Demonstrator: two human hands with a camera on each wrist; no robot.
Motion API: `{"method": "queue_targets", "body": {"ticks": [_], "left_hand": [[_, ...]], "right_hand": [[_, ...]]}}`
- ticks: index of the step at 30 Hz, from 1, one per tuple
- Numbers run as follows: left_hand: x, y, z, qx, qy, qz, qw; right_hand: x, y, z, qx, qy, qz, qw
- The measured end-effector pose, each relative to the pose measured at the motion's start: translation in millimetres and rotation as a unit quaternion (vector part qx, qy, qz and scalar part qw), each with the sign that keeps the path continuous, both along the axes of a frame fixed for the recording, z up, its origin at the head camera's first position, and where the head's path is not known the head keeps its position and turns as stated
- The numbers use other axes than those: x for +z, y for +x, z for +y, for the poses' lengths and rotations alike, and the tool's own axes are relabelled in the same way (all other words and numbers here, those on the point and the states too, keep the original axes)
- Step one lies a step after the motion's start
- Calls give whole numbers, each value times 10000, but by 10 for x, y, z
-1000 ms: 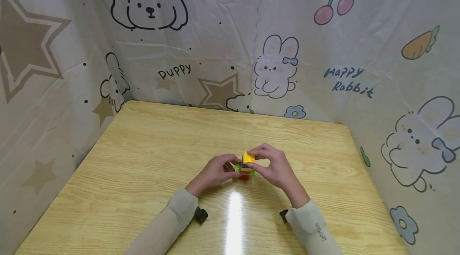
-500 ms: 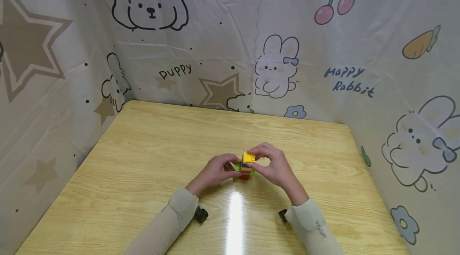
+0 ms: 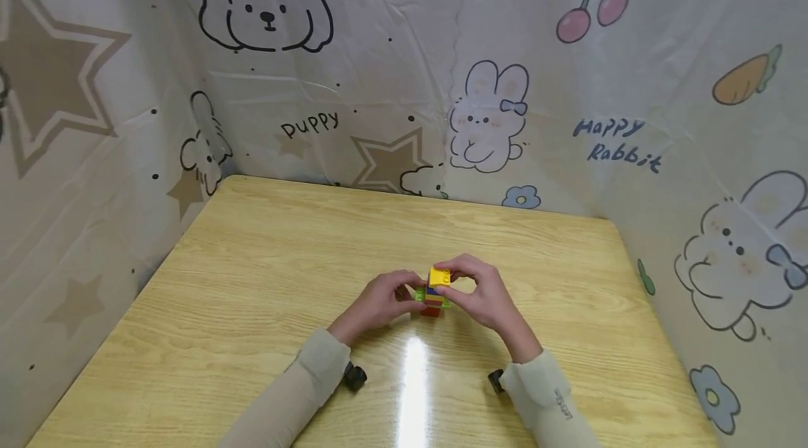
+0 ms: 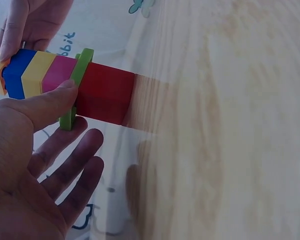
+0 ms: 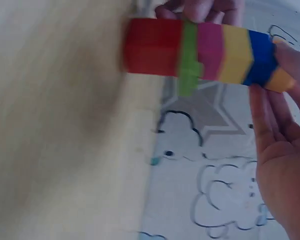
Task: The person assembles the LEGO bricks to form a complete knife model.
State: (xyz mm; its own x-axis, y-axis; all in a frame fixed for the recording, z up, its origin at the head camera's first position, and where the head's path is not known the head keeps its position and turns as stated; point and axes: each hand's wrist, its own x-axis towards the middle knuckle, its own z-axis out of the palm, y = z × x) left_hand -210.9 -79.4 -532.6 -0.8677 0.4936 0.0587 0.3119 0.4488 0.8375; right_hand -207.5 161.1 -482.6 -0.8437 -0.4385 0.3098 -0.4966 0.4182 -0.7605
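Observation:
A tower of toy building bricks stands upright in both wrist views. From the bottom it runs red brick [image 4: 107, 92], wider green plate [image 5: 188, 60], pink brick [image 5: 210, 50], yellow brick [image 4: 36, 75], blue brick [image 4: 17, 72] and a yellow top brick [image 3: 439, 276]. My left hand [image 3: 381, 301] pinches the tower low down, its thumb on the pink brick beside the green plate, the other fingers spread. My right hand [image 3: 482, 294] pinches the top brick between thumb and fingers, with fingertips reaching down to the blue one.
The tower is near the middle of a light wooden table [image 3: 284, 245]. A printed curtain [image 3: 379, 48] with cartoon animals hangs behind the table and along both sides. Small black wrist cameras [image 3: 355, 378] sit under the sleeves.
Both hands keep their hold on the tower, almost still. The whole head view shifts very slightly.

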Motion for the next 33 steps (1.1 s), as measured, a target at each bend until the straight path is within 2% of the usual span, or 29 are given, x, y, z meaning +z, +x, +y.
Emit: {"method": "queue_targets", "body": {"ticks": [5,8,14,20,27,33], "left_hand": [[34,5,10,-8,-13,113,9999],[36,-3,14,26,-78,196,9998],[39,-10,18,94,-146,138,9998],[23,-10,23,52,-120,57,9999],[-2,-8,20,16,-35,99,9999],[-3,-6,24,13,24,71,10000]], "right_hand": [[158,1,-15,42,787,563,9953],[205,-2,-35,-7,978,614,9933],[173,-19,-19,-59,816,143,9965],[124,-12,-1,-45,633,96,9979],[44,-40,20,8,158,-314,9994],[10,-47,31,12,56,-435,9990]]}}
